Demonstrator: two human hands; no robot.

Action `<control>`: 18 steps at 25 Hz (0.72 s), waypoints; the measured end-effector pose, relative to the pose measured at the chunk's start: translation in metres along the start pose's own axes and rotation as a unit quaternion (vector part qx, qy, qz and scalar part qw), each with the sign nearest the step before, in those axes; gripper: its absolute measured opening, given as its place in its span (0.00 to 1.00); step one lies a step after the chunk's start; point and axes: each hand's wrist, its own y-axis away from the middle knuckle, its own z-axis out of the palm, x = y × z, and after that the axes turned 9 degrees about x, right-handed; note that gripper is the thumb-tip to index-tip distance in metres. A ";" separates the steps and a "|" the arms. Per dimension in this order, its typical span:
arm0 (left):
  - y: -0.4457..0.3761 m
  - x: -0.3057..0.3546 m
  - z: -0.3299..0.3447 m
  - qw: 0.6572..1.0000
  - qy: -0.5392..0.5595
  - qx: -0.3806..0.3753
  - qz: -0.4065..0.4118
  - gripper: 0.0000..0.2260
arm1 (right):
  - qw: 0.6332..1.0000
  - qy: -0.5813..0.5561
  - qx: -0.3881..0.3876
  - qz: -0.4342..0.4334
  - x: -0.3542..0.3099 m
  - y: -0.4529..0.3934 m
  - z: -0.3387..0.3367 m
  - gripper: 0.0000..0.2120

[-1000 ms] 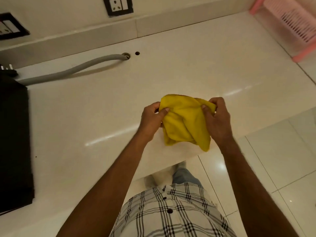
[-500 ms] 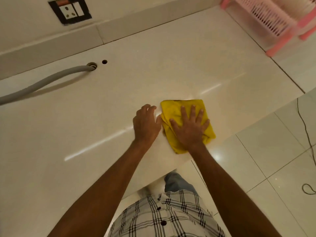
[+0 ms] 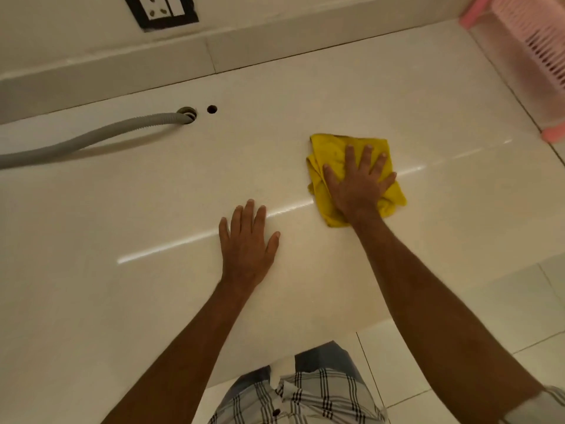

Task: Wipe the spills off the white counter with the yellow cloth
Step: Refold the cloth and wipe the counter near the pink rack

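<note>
The yellow cloth (image 3: 351, 166) lies crumpled flat on the white counter (image 3: 305, 87), toward the right side and about halfway between the front edge and the back wall. The right hand (image 3: 356, 182) lies on top of it, palm down, with the fingers spread wide. It presses on the cloth but does not grab it. Yellow edges stick out around the hand on every side.

The left hand (image 3: 247, 243) rests flat on the bare counter, near the cloth but not touching it. Its fingers are straight and close together, and it holds nothing.

A long bright streak of light runs across the shiny counter between the two hands. No spill shows clearly on the counter.

Farther back, a grey hose (image 3: 91, 140) comes in from the left and goes into a hole in the counter. A small dark hole (image 3: 212, 109) sits just beside it. A black wall socket (image 3: 160, 9) is on the wall above. A pink basket (image 3: 532, 44) stands at the far right. At the bottom, the person's checked shirt (image 3: 305, 396) shows, with the tiled floor (image 3: 458, 332) next to it.
</note>
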 end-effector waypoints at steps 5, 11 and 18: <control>0.002 -0.002 0.008 1.000 -0.006 0.015 0.000 0.29 | 0.998 -0.013 -0.024 -0.055 -0.072 -0.042 0.010 0.39; 0.003 -0.001 0.004 1.000 -0.008 0.006 0.002 0.29 | 0.982 0.009 -0.017 -0.186 -0.059 0.012 0.008 0.35; 0.000 0.001 -0.012 0.999 0.026 -0.039 -0.016 0.28 | 0.998 0.053 0.014 -0.042 0.037 0.118 -0.016 0.34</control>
